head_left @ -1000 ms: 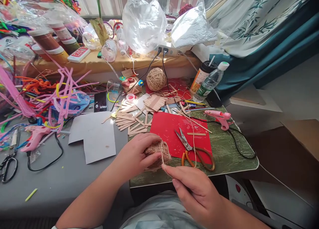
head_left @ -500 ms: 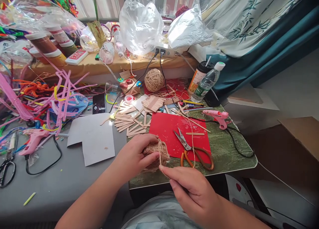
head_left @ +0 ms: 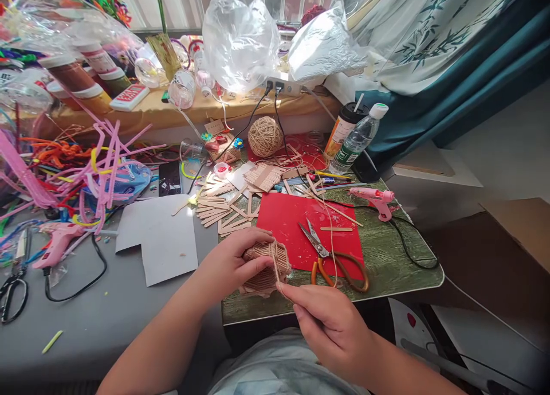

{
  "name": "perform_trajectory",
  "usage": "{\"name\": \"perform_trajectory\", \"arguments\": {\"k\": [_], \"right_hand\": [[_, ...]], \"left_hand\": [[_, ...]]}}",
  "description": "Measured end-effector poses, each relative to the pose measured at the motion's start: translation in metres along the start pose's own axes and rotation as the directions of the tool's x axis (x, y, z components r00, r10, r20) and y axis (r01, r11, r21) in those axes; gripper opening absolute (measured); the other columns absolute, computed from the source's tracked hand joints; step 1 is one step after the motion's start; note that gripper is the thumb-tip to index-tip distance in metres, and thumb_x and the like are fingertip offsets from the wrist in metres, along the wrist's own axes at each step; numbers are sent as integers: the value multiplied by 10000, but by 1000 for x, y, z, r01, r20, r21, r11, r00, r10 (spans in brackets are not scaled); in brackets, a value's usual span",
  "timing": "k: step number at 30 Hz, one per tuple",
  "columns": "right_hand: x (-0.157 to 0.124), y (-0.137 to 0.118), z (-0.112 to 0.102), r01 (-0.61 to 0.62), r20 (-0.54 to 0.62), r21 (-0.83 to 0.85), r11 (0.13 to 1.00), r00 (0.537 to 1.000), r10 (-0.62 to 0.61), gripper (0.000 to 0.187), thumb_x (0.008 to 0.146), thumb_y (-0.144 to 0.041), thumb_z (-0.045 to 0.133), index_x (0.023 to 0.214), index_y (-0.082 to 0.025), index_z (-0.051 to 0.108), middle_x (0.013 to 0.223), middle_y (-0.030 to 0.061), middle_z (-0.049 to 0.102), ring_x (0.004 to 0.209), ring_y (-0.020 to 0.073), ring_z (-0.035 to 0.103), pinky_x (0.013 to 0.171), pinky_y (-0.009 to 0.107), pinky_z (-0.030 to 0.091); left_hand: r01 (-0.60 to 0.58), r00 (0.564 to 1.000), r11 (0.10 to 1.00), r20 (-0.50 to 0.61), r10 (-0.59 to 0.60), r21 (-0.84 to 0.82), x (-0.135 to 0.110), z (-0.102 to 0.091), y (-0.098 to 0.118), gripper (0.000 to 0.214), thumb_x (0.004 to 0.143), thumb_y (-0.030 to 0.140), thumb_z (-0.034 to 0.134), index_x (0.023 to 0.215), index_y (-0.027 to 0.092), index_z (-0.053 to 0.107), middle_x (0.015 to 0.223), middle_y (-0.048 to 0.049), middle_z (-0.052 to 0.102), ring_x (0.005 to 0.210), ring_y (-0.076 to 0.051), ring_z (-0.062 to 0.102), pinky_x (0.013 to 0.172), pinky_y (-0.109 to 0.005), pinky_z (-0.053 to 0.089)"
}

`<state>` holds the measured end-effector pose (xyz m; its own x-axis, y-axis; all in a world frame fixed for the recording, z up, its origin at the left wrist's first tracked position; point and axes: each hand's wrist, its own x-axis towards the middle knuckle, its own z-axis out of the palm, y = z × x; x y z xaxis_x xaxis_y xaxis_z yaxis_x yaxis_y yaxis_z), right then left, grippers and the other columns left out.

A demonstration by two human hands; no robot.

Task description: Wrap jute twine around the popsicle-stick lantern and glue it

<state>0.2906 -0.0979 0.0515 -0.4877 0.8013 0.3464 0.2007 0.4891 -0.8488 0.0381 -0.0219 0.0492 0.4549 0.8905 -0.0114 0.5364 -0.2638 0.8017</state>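
My left hand (head_left: pixel 226 263) is wrapped round a small twine-wound wooden piece (head_left: pixel 267 266) at the near edge of the green mat (head_left: pixel 387 257). My right hand (head_left: pixel 330 326) pinches a strand of jute twine (head_left: pixel 277 272) just below and right of that piece. The strand runs up from the piece toward the twine ball (head_left: pixel 265 136) at the back. Orange-handled scissors (head_left: pixel 330 257) lie on the red sheet (head_left: pixel 301 226) just right of my hands.
Loose craft sticks (head_left: pixel 219 208) lie left of the red sheet. A pink glue gun (head_left: pixel 373 199) rests at the mat's right, another pink glue gun (head_left: pixel 58 240) on the grey table beside grey card (head_left: pixel 161 237). Pipe cleaners (head_left: pixel 86 160) pile at left. A water bottle (head_left: pixel 356 140) stands behind.
The wound piece has turned a little in my left hand and my right hand has shifted slightly left and up with the twine. The view has drifted slightly.
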Motion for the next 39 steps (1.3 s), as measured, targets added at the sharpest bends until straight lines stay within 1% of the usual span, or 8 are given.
{"name": "perform_trajectory", "arguments": {"k": [7, 12, 17, 22, 25, 28, 34, 39], "right_hand": [[-3, 19, 5, 96, 37, -220, 971, 995, -90, 515, 1009, -82, 451, 1506, -172, 553, 726, -11, 594, 619, 170, 545, 574, 300, 421], [1, 25, 6, 244, 136, -528, 814, 970, -202, 498, 1011, -71, 451, 1507, -62, 491, 760, 26, 652, 637, 203, 571, 547, 347, 400], [1, 29, 4, 320, 209, -641, 697, 947, -242, 446, 1038, -96, 467, 1474, -18, 514, 746, 32, 642, 617, 211, 547, 528, 369, 360], [-1, 37, 8, 217, 126, -581, 784, 976, -177, 574, 1044, -85, 445, 1609, -19, 376, 760, 25, 654, 628, 208, 585, 551, 365, 407], [-3, 39, 14, 108, 48, -460, 882, 994, -97, 658, 1043, -87, 426, 1684, -82, 279, 724, -12, 630, 588, 187, 569, 553, 342, 412], [-2, 37, 19, 8, 53, -337, 942, 999, 11, 691, 1038, -101, 412, 1709, -153, 252, 698, -39, 594, 561, 163, 540, 551, 308, 402], [7, 36, 20, -63, 134, -333, 941, 985, 113, 819, 984, -94, 426, 1742, -171, 126, 705, -49, 606, 565, 152, 540, 558, 286, 389], [14, 41, 15, -9, 142, -433, 901, 987, 78, 806, 973, -87, 435, 1735, -183, 191, 705, -38, 620, 567, 161, 545, 560, 299, 355]], "left_hand": [[51, 999, 995, -9, -52, -89, 5, 0, 0, 347, 1023, 509, 648, 1301, 310, 710, 1371, -41, 727, 1287, -250, 668, 1128, -373, 515], [88, 996, 985, 11, -87, -150, 8, 1, 0, 333, 1017, 524, 653, 1261, 308, 725, 1311, -27, 741, 1250, -241, 670, 1098, -358, 512], [125, 992, 978, 5, -126, -166, 10, 1, -1, 379, 1002, 593, 647, 1228, 302, 734, 1273, -30, 745, 1211, -261, 673, 1080, -374, 508], [111, 993, 976, -12, -115, -188, 13, 1, -7, 351, 1007, 583, 646, 1188, 298, 741, 1232, -19, 753, 1176, -250, 677, 1061, -362, 501], [105, 993, 974, -22, -112, -202, 14, 2, -10, 342, 1000, 578, 659, 1180, 302, 749, 1227, -15, 755, 1176, -246, 679, 1068, -355, 497], [107, 993, 972, -22, -115, -210, 14, 3, -10, 338, 999, 572, 663, 1177, 299, 751, 1226, -14, 754, 1165, -242, 686, 1065, -349, 498], [96, 994, 971, -33, -106, -220, 12, 2, -12, 338, 982, 559, 684, 1181, 295, 758, 1237, -20, 759, 1164, -248, 690, 1065, -351, 504], [99, 994, 965, -21, -107, -241, 13, 2, -15, 363, 988, 576, 668, 1187, 284, 754, 1235, -34, 761, 1169, -258, 691, 1072, -364, 509]]}}
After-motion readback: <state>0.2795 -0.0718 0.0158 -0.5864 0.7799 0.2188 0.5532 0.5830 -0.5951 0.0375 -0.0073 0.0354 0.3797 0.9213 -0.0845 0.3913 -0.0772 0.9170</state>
